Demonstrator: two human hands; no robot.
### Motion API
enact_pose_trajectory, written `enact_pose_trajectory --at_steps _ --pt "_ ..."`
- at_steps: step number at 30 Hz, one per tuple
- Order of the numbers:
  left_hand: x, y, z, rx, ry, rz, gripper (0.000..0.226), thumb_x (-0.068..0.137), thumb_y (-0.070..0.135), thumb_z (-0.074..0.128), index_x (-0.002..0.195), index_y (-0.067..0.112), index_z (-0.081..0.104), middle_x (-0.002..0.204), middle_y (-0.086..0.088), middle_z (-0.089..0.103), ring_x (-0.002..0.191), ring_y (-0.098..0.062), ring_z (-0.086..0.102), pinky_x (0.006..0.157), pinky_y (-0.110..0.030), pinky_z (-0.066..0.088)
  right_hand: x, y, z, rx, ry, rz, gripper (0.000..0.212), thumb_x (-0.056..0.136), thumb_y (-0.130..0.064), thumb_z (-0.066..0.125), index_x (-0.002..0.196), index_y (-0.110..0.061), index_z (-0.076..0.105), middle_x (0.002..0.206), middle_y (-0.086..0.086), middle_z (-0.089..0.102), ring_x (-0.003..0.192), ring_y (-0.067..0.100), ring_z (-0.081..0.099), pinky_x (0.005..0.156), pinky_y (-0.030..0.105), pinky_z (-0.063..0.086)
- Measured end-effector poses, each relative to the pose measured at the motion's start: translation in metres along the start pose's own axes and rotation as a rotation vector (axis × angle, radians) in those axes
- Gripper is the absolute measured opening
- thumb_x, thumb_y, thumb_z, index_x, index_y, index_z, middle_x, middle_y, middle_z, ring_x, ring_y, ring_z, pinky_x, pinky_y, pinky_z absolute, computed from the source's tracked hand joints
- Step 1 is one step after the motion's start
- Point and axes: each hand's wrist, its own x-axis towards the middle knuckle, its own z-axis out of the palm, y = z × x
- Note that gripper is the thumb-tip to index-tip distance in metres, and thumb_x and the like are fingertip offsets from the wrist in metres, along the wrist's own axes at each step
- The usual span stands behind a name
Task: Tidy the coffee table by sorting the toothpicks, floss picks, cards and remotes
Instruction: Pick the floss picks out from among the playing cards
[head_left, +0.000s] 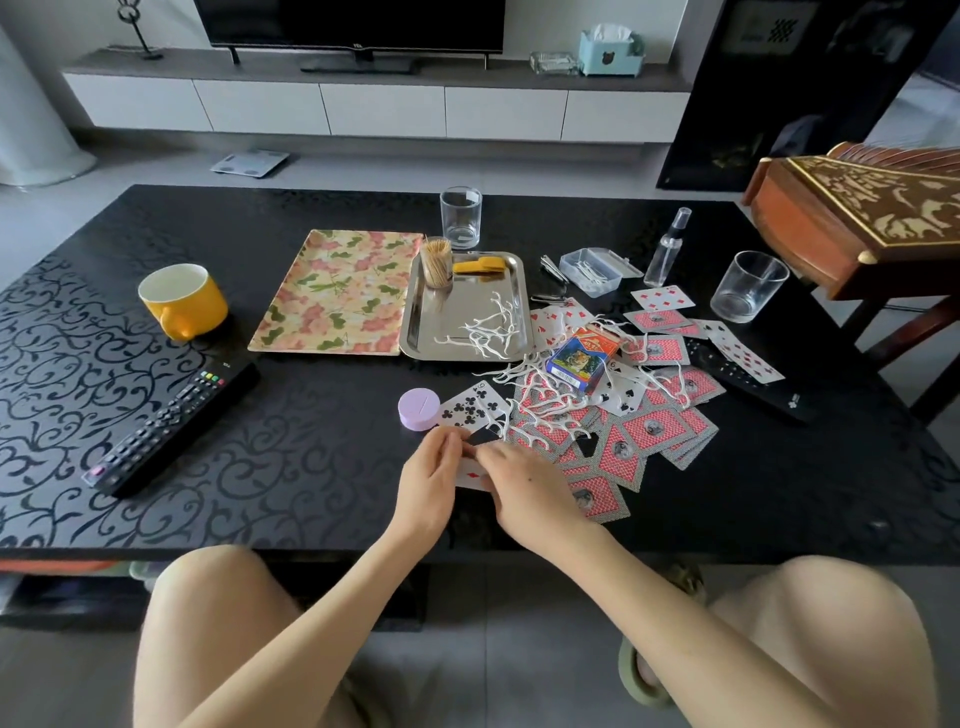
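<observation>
i judge it half done: wooden toothpicks stand on the steel tray, white floss picks and red-backed playing cards lie mixed on the black table, my left hand and right hand both pinching one.

Cards scattered, floss picks strewn atop; toothpicks upright in jar; left remote, right remote flat.

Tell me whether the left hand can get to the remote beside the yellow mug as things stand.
Probably yes. The remote lies out to the side of the left hand, with only bare table between them. The hand is pinching a card, though, which it would likely put down first.
</observation>
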Motion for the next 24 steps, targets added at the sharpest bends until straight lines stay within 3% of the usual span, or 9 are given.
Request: enact_pose_trajectory --at_steps 3,5,7,10,14,17,19,21,24 --pt "0.0 0.006 0.005 -0.105 0.095 -0.043 0.013 0.095 0.018 0.051 0.106 0.024 0.053 0.092 0.004 0.063 0.09 -0.013 0.059 0.079 -0.018 0.044 -0.002 -0.001 0.006 0.093 0.086 0.047 0.019 0.088 0.0 0.05 0.105 -0.006 0.055 0.104 0.007 0.061 0.096 0.027 0.057 0.072 0.036 0.045" --pt "-0.001 0.014 0.008 -0.135 0.113 -0.085 0.031 0.09 0.028 0.06 0.118 0.024 0.047 0.096 0.005 0.062 0.093 -0.011 0.059 0.081 -0.019 0.044 -0.006 -0.004 0.01 0.199 0.242 0.11 0.013 0.091 -0.004 0.049 0.1 -0.004 0.059 0.095 0.008 0.063 0.089 0.026 0.058 0.07 0.037 0.047" --pt "-0.001 0.02 0.012 -0.194 0.056 -0.154 0.047 0.082 0.039 0.069 0.121 0.032 0.043 0.096 0.001 0.066 0.094 -0.012 0.063 0.086 -0.026 0.047 -0.008 -0.01 0.011 0.335 0.385 0.145 0.019 0.094 -0.013 0.046 0.102 -0.007 0.062 0.091 0.005 0.065 0.084 0.02 0.059 0.068 0.034 0.049" --pt "0.0 0.023 0.018 -0.329 -0.038 -0.235 0.046 0.08 0.037 0.072 0.119 0.03 0.048 0.083 -0.006 0.069 0.082 -0.019 0.068 0.085 -0.041 0.053 -0.016 -0.009 0.003 0.474 0.372 0.111 0.022 0.096 -0.019 0.049 0.113 -0.013 0.062 0.097 0.0 0.066 0.088 0.014 0.061 0.073 0.029 0.051" --pt "0.007 0.028 0.011 -0.356 -0.032 -0.222 0.026 0.088 0.033 0.063 0.108 0.018 0.055 0.081 -0.006 0.061 0.075 -0.021 0.063 0.071 -0.035 0.057 -0.047 0.034 -0.015 0.102 0.273 0.034 0.066 0.091 -0.062 0.036 0.129 -0.011 0.056 0.127 0.002 0.061 0.119 0.016 0.056 0.099 0.027 0.043" --pt "0.013 0.028 0.0 -0.416 -0.074 -0.295 0.024 0.089 0.037 0.059 0.1 0.016 0.053 0.088 -0.01 0.061 0.08 -0.026 0.065 0.073 -0.036 0.056 -0.072 0.073 -0.015 -0.297 -0.003 -0.003 0.094 0.083 -0.079 0.018 0.14 -0.007 0.043 0.146 0.007 0.04 0.135 0.021 0.039 0.11 0.036 0.028" --pt "0.015 0.029 -0.004 -0.439 -0.108 -0.343 0.029 0.088 0.04 0.06 0.101 0.015 0.053 0.091 -0.012 0.063 0.082 -0.027 0.066 0.08 -0.041 0.055 -0.085 0.086 -0.005 -0.446 -0.052 -0.087 0.08 0.083 -0.069 0.046 0.131 -0.005 0.053 0.138 0.01 0.052 0.127 0.023 0.049 0.103 0.041 0.042" --pt "0.017 0.03 -0.005 -0.415 -0.122 -0.365 0.033 0.086 0.042 0.061 0.101 0.014 0.053 0.094 -0.013 0.062 0.084 -0.027 0.065 0.079 -0.041 0.055 -0.094 0.089 0.006 -0.413 0.032 -0.213 0.067 0.064 -0.042 0.083 0.118 -0.007 0.065 0.123 0.008 0.064 0.113 0.022 0.062 0.091 0.038 0.053" --pt "0.015 0.03 -0.007 -0.396 -0.145 -0.387 0.032 0.086 0.042 0.061 0.099 0.014 0.053 0.092 -0.011 0.06 0.079 -0.023 0.064 0.07 -0.036 0.054 -0.102 0.086 0.009 -0.256 0.187 -0.324 0.051 0.054 -0.01 0.088 0.103 -0.008 0.073 0.106 0.006 0.072 0.097 0.018 0.069 0.083 0.031 0.057"
